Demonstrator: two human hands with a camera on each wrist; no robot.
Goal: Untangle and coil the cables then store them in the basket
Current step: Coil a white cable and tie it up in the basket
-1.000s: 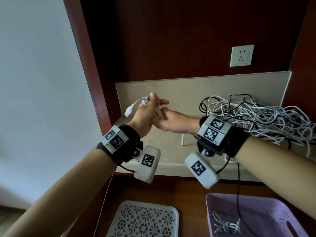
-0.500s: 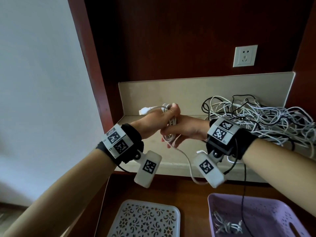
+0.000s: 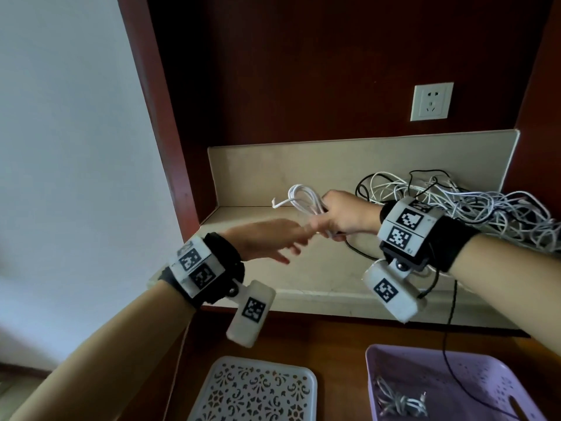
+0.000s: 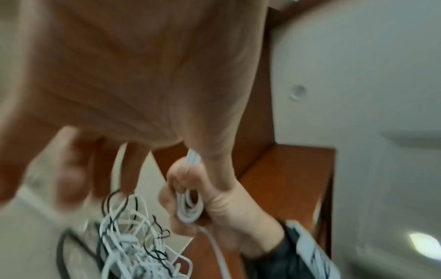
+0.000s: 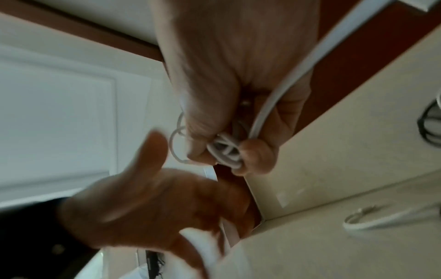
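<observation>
At far left lies one white perforated lid (image 3: 252, 390), flat on the wooden tabletop (image 3: 337, 338). Your left hand (image 3: 267, 238) is spread, fingers straight, gripping nothing, its fingertips just beside your right hand (image 3: 346, 215). The right hand's fingers curl round one coiled white cable (image 3: 303, 199), held above the beige shelf (image 3: 318, 268). Further right, one tangled pile of cables (image 3: 485, 208), too many to count, sits on the shelf. Below it, one purple basket (image 3: 473, 369) holds one coiled grey cable (image 3: 400, 405).
</observation>
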